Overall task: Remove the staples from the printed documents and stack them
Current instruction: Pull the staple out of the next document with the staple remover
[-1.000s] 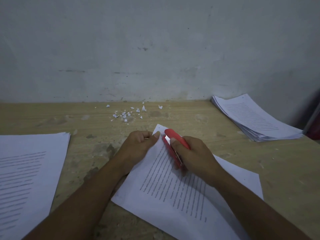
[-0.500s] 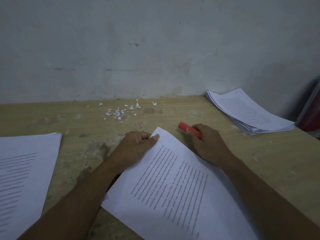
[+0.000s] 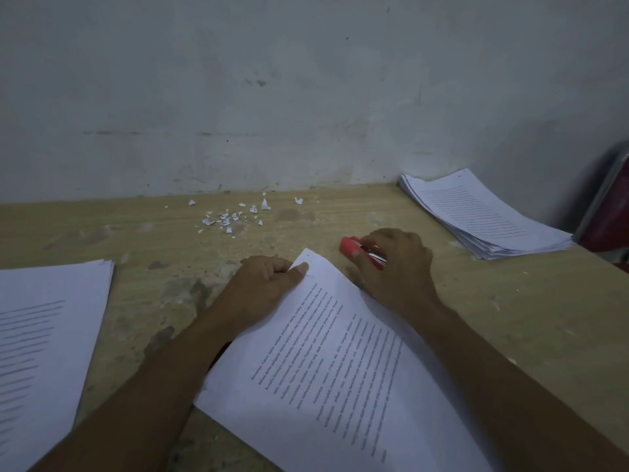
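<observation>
White printed document with black text lines lies mid-way across the worn wooden table, right in front of us, angled so 1 corner points away. From the head view, our left hand pinches that far corner, thumb on top and fingers curled under. Our right hand is just past the document's upper edge. Its fingers are curled over the small red staple remover with a metal strip, which sits on the table.

What could go wrong, we reckon: we can't tell if the staple is fully out, so peeling pages apart now could rip the corner. The scatter of tiny white paper scraps near the grey wall hints that tearing comes easy. A loose staple could also prick a finger or hide between pages.

Count:
- 1 document in hand
- 1 staple remover
- 2 paper stacks: flat white stack at left and fanned white stack at far right
- 2 hands
- scraps too small to count properly
</observation>
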Available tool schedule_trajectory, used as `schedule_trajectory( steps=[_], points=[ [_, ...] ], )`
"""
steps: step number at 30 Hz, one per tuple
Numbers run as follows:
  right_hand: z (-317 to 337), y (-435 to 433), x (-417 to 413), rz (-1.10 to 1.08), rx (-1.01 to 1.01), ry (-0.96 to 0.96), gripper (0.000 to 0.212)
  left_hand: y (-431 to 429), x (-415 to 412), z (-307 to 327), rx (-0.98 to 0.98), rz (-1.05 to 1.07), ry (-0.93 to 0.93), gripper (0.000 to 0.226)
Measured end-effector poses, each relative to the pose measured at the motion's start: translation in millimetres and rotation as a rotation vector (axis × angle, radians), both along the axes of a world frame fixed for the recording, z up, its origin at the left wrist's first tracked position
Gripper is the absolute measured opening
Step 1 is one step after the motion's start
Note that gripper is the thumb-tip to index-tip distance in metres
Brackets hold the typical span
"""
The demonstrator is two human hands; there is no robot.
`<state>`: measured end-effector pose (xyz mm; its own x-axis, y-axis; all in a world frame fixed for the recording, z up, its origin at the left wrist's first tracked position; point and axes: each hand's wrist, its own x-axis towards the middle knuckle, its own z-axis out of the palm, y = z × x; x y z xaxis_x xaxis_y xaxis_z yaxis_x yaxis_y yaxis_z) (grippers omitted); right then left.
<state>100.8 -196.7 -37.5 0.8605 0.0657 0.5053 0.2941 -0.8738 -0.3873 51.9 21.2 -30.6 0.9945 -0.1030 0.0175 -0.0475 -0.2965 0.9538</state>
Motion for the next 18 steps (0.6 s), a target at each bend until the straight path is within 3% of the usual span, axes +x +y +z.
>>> schedule_trajectory(
  steps=[2, 5, 10, 18],
  points=[
    [9.3, 12.3, -14.1, 0.232, 0.134, -0.091, 0.02, 0.8, 1.4, -1.9, 0.012, -0.003, -0.016, 0.033],
    [10.8, 31.4, -35.1, 0.472, 0.086, -0.106, 0.021, 1.0, 2.7, -3.9, 0.035, -0.002, -0.044, 0.034],
    [3.7, 38.2, -35.7, 0.466, -0.022, -0.045, 0.021, 0.8, 4.2, -3.9, 0.038, 0.007, -0.053, 0.032],
    [-3.2, 46.8, -35.5, 0.404, 0.044, 0.027, 0.012, 2.4, 2.4, -2.3, 0.003, -0.023, -0.052, 0.034]
  ],
)
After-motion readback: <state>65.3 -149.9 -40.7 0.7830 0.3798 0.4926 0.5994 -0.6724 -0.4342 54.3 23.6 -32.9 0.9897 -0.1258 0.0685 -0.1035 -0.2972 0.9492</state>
